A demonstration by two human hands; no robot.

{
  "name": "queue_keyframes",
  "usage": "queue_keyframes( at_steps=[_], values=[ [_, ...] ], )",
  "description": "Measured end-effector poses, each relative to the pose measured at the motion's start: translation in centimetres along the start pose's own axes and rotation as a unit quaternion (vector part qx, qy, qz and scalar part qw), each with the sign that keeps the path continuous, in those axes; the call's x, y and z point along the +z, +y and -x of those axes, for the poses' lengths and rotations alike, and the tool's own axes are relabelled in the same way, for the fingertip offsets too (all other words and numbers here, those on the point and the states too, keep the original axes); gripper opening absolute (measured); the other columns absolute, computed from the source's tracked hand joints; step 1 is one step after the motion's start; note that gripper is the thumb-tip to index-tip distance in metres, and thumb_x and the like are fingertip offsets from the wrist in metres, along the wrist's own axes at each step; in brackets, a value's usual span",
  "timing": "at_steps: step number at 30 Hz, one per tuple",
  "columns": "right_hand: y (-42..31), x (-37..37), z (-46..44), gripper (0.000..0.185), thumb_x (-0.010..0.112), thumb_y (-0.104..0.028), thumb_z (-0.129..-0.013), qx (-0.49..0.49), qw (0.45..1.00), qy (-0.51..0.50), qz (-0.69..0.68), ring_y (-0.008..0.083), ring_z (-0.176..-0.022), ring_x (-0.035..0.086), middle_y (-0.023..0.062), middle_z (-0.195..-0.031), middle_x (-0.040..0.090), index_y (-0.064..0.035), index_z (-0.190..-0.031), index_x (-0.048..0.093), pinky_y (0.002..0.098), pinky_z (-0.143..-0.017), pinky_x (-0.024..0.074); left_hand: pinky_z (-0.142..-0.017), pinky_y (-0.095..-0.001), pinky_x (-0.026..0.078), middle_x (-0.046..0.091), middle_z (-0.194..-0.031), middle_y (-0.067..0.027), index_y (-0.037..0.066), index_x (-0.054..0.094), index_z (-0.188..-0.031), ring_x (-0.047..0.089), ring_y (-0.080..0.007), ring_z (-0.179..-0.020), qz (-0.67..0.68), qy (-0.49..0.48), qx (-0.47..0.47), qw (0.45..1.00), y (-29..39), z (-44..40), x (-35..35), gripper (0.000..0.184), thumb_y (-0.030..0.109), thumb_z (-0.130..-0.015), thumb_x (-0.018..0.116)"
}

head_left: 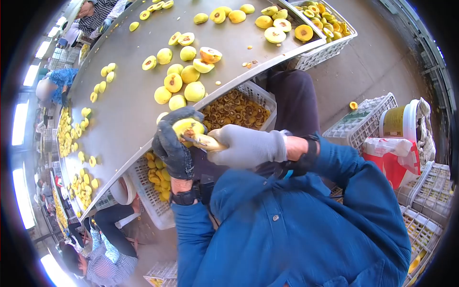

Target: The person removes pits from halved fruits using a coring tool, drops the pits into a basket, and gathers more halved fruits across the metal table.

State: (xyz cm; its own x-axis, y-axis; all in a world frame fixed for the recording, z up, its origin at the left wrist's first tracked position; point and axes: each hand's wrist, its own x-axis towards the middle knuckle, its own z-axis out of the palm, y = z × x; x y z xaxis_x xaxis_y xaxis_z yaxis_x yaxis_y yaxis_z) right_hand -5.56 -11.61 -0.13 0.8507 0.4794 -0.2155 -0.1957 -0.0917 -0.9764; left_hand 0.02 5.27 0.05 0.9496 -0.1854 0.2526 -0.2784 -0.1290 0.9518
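My left hand, in a dark glove, is closed around a yellow peach half with its cut face up, just over the table edge. My right hand, in a grey glove, grips a pitting tool by its pale handle. The tool's dark metal end touches the reddish centre of the peach half. Beyond my left hand, several peach halves lie in a cluster on the metal table. Below the table edge stands a crate holding many brown pits.
A crate of yellow peach halves stands beside my left forearm. Another full crate is past the table's right end. To my right are an upturned-looking crate, a white bucket and a red bag. Other people work along the table's left side.
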Motion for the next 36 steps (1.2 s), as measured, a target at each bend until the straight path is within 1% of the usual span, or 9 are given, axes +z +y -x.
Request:
queue_keyframes(
  at_steps=[3,5,8,15,18,19,24,29,36],
  values=[
    [1.5,0.8,-0.2,0.018,0.064,-0.021,-0.087,-0.183,0.969,0.087,0.142,0.0076,-0.044,0.048,-0.0009,-0.058,0.050,-0.0032,-0.089,0.061,0.0240,-0.038,0.0349,-0.069,-0.0345,0.055,0.068,-0.091,-0.0160,-0.003,0.063,-0.102,0.067,-0.0227,-0.078,-0.027,-0.117,0.067,0.990,0.5,-0.5,-1.3,0.057,0.045,-0.103,0.033],
    [0.5,1.3,0.6,0.019,0.065,-0.022,-0.087,-0.022,0.995,-0.028,-0.089,0.0076,-0.045,0.049,-0.0007,-0.057,0.051,-0.0030,-0.089,0.062,0.0244,-0.039,0.0358,-0.067,-0.0341,0.055,0.067,-0.088,-0.0157,0.000,0.063,-0.100,0.066,-0.0226,-0.076,0.026,-0.144,0.039,0.988,1.6,-0.5,-1.3,0.058,0.049,-0.102,0.031],
    [-0.7,1.3,1.4,0.019,0.066,-0.023,-0.088,0.079,0.942,-0.146,-0.290,0.0058,-0.045,0.046,-0.0027,-0.057,0.048,-0.0035,-0.087,0.063,0.0226,-0.040,0.0338,-0.064,-0.0345,0.055,0.066,-0.085,-0.0149,0.004,0.062,-0.101,0.065,-0.0235,-0.072,0.351,-0.109,-0.013,0.930,0.7,0.8,0.9,0.057,0.051,-0.101,0.030],
    [2.6,-1.4,0.4,0.012,0.060,-0.013,-0.089,0.011,0.883,-0.235,-0.406,0.0056,-0.050,0.046,-0.0029,-0.061,0.051,-0.0029,-0.085,0.065,0.0224,-0.045,0.0342,-0.079,-0.0350,0.055,0.064,-0.108,-0.0120,0.006,0.055,-0.120,0.063,-0.0226,-0.090,0.186,0.129,-0.057,0.972,-2.8,0.9,2.5,0.056,0.053,-0.102,0.031],
    [9.7,-3.1,-2.7,0.020,0.060,-0.018,-0.090,-0.035,0.991,0.076,0.099,0.0183,-0.053,0.060,0.0034,-0.060,0.058,0.0000,-0.099,0.062,0.0395,-0.050,0.0480,-0.081,-0.0391,0.054,0.063,-0.108,-0.0137,0.001,0.054,-0.120,0.063,-0.0256,-0.091,0.292,0.162,-0.078,0.939,-4.5,0.9,0.5,0.058,0.052,-0.102,0.032],
    [9.2,-3.4,-1.4,0.024,0.059,-0.020,-0.089,-0.047,0.846,0.135,0.514,0.0307,-0.063,0.067,0.0137,-0.067,0.065,-0.0003,-0.102,0.059,0.0442,-0.056,0.0508,-0.079,-0.0393,0.055,0.064,-0.106,-0.0140,0.001,0.054,-0.119,0.064,-0.0258,-0.089,0.262,0.193,-0.071,0.943,-4.5,1.3,-0.3,0.057,0.051,-0.102,0.033],
    [13.4,-4.2,-0.1,0.027,0.061,-0.027,-0.087,0.062,0.891,0.156,0.422,0.0406,-0.075,0.065,0.0211,-0.076,0.066,-0.0010,-0.093,0.056,0.0497,-0.069,0.0510,-0.081,-0.0365,0.055,0.064,-0.105,-0.0115,0.000,0.058,-0.120,0.064,-0.0236,-0.092,0.153,0.327,-0.124,0.924,-9.5,4.8,-10.1,0.042,0.034,-0.102,0.043],
    [14.7,-3.5,-0.2,0.028,0.063,-0.026,-0.086,0.101,0.897,0.134,0.409,0.0412,-0.075,0.065,0.0214,-0.076,0.066,-0.0005,-0.096,0.056,0.0492,-0.068,0.0506,-0.097,-0.0437,0.044,0.061,-0.119,-0.0221,-0.001,0.059,-0.122,0.057,-0.0357,-0.112,-0.458,0.224,-0.028,0.860,-10.4,2.8,-16.1,0.045,0.034,-0.094,0.057],
    [15.9,-2.1,-0.6,0.028,0.064,-0.024,-0.084,0.070,0.911,0.125,0.386,0.0409,-0.073,0.065,0.0218,-0.074,0.065,-0.0001,-0.097,0.057,0.0486,-0.066,0.0504,-0.093,-0.0471,0.046,0.058,-0.115,-0.0204,0.009,0.059,-0.122,0.057,-0.0393,-0.108,-0.520,-0.137,-0.152,0.829,-14.3,-8.4,-10.7,0.058,0.044,-0.077,0.074]
  ],
)
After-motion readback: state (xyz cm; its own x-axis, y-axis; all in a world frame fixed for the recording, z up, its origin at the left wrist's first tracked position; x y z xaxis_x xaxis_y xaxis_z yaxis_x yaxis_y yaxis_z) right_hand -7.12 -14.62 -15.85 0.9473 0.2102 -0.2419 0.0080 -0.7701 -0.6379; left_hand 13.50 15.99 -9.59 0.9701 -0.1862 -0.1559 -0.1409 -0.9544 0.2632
